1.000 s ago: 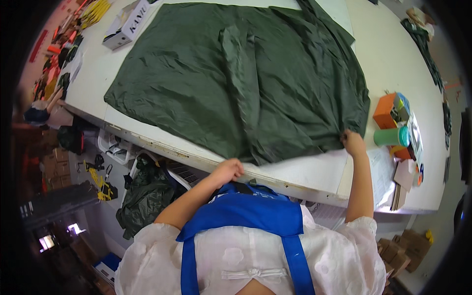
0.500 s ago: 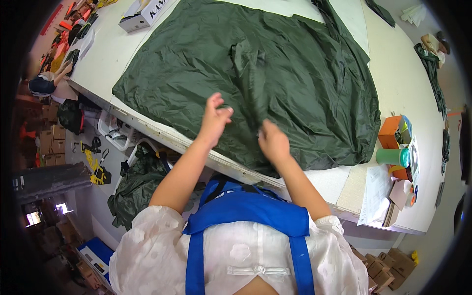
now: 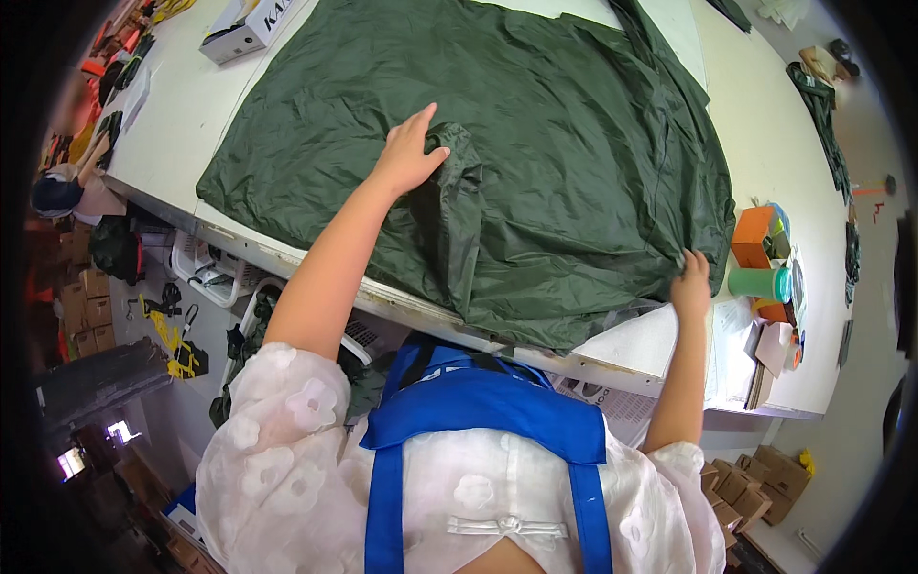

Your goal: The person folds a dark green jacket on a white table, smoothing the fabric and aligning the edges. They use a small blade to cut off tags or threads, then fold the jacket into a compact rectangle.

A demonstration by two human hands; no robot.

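Observation:
A large sheet of thin dark green fabric (image 3: pixel 555 143), wrinkled, spreads over a white table (image 3: pixel 631 354). My left hand (image 3: pixel 411 158) is over its middle, fingers stretched and thumb apart. Under that hand a raised fold (image 3: pixel 457 220) of the fabric runs toward the table's near edge. My right hand (image 3: pixel 691 287) is at the sheet's near right edge, fingers closed on the fabric there. Its fingertips are partly blurred.
To the right stand an orange box (image 3: pixel 754 237), a green cylinder (image 3: pixel 760 283) and papers (image 3: pixel 732 349). A white carton (image 3: pixel 239 33) is at the far left. White baskets (image 3: pixel 210 273) stand below the table. Another person (image 3: pixel 72 191) works at the left.
My right hand has moved from the middle of the fabric to its near right edge. My left hand has gone farther forward. The near edge of the fabric has shifted, and the raised fold has changed shape.

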